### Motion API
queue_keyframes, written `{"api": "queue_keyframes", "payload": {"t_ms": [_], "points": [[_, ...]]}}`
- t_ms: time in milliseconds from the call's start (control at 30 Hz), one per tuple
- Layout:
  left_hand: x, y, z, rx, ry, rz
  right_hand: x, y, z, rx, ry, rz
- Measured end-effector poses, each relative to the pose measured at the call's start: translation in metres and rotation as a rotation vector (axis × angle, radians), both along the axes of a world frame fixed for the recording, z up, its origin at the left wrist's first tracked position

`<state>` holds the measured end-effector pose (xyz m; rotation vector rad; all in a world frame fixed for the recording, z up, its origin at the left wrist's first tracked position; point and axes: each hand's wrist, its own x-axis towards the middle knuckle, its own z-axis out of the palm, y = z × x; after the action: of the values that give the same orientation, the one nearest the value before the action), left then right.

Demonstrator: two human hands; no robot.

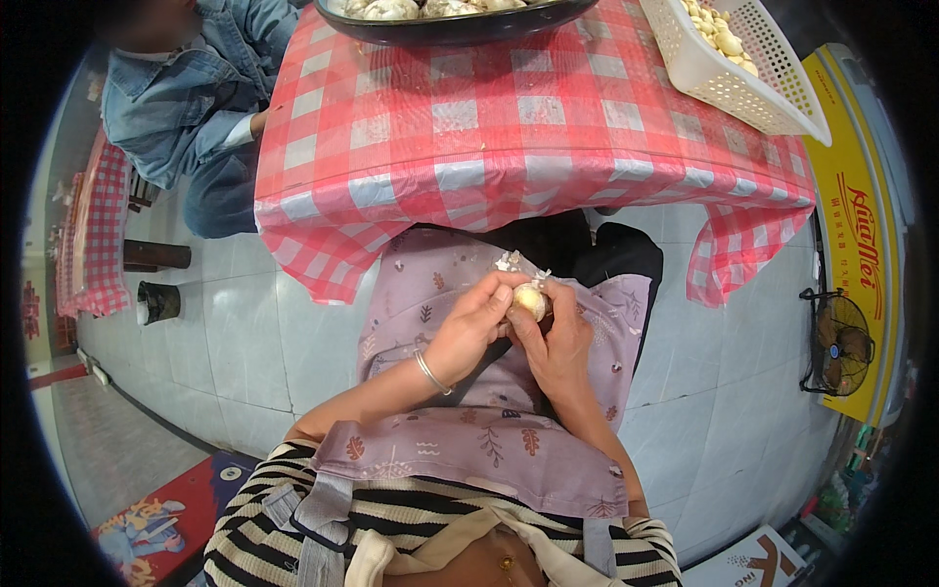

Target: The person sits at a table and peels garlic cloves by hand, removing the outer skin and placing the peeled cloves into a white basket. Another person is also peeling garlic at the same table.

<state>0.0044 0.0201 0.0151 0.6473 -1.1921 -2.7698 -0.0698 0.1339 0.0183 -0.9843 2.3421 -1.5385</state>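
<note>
Above my lap, both hands grip one partly peeled garlic bulb (530, 301). My left hand (473, 319), with a silver bangle at its wrist, pinches the bulb from the left. On the right side, the fingers and thumb of my right hand (554, 326) press on it. Loose papery garlic skin (510, 261) shows just above the fingers. A patterned mauve apron (469, 429) covers my lap. On the table, a dark oval basin (455, 31) holds whole garlic bulbs. A white perforated plastic basket (755, 99) with peeled garlic cloves stands at the table's right.
The table with a red checked plastic cloth (499, 110) stands before me, its edge hanging over my knees. Another person in a denim jacket (165, 110) sits at the left. A black fan (836, 343) is at the right by a yellow freezer (843, 198). A dark bin (158, 302) stands left.
</note>
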Motion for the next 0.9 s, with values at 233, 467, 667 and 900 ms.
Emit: {"api": "queue_keyframes", "payload": {"t_ms": [233,467,667,900], "points": [[0.004,0.003,0.018,0.004,-0.198,-0.102,0.001,-0.003,-0.002,-0.066,0.172,0.053],[0.004,0.012,0.013,-0.211,-0.062,-0.013,0.004,-0.002,-0.001,-0.175,0.212,0.069],[0.009,0.004,0.016,0.059,-0.030,-0.074,0.011,-0.002,0.002,-0.225,0.129,0.011],[-0.005,0.010,0.021,-0.192,-0.036,0.107,0.003,0.000,-0.004,-0.171,-0.084,-0.132]]}}
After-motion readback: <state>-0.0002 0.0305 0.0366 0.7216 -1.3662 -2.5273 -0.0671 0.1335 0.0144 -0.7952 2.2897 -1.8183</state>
